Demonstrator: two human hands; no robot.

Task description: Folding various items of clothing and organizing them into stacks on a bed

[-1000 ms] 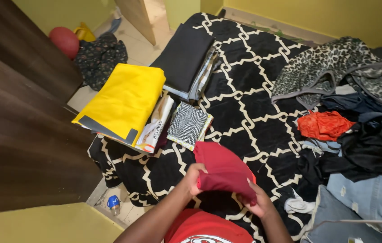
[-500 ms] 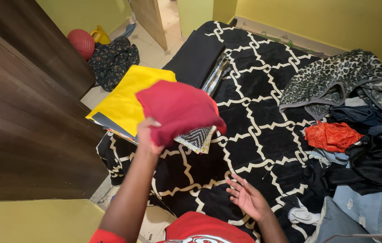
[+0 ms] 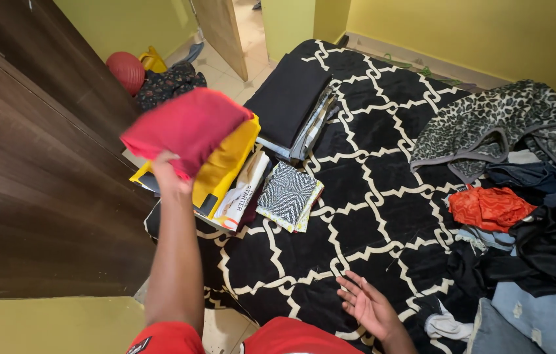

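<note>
Head view, looking down at a bed covered by a black blanket with white lattice pattern (image 3: 369, 216). The left hand (image 3: 168, 172) was raised out to the left, fingers pinched on the lower edge of a folded red cloth (image 3: 183, 128); grip pressed together on that cloth. The red cloth hung in the air above a folded yellow garment (image 3: 229, 164) and hid part of it; whether the two touched, cannot tell. The yellow garment topped a small stack at the bed's left edge, with a white folded piece (image 3: 242, 193) just beside it on the right. Next to that lay a folded black-and-white zigzag cloth (image 3: 287, 193), flat on the blanket. Farther up the bed sat a folded black garment (image 3: 287, 98) on a thin stack of other folded pieces.

The right hand (image 3: 369, 307) was low near the bed's near edge, palm up, fingers spread, holding nothing, just over the blanket and well apart from the red cloth.

On the right side of the bed lay an unfolded heap: a leopard-print garment (image 3: 500, 124), an orange crumpled cloth (image 3: 487, 206), a black garment (image 3: 553, 249) and blue denim (image 3: 540, 321) at the lower corner.

Left of the bed stood a dark wooden wardrobe door (image 3: 35, 190). On the floor beyond it were a red ball (image 3: 126, 71) and a dark floral cloth (image 3: 168, 82). Walls were yellow-green. The person's red sleeve (image 3: 166, 339) showed at the bottom edge.
</note>
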